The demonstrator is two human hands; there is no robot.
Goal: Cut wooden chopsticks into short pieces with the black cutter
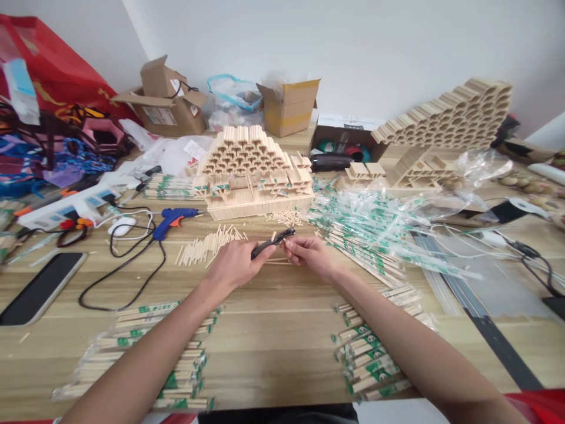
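Observation:
My left hand (236, 263) is closed round the handles of black cutting pliers (272, 241), whose jaws point right. My right hand (309, 252) pinches something thin at the jaws; a thin wooden stick (276, 261) lies just under both hands. A pile of short cut sticks (207, 245) lies left of my hands. Behind them stands a stepped pyramid of glued sticks (251, 171) on a stick base.
Wrapped chopsticks lie in heaps at the right (375, 235), front left (154, 353) and front right (371, 365). A blue glue gun (175, 218) with black cable, a phone (42, 288), a second stick structure (445, 126), cardboard boxes (291, 106) and a power strip (66, 206) surround the work spot.

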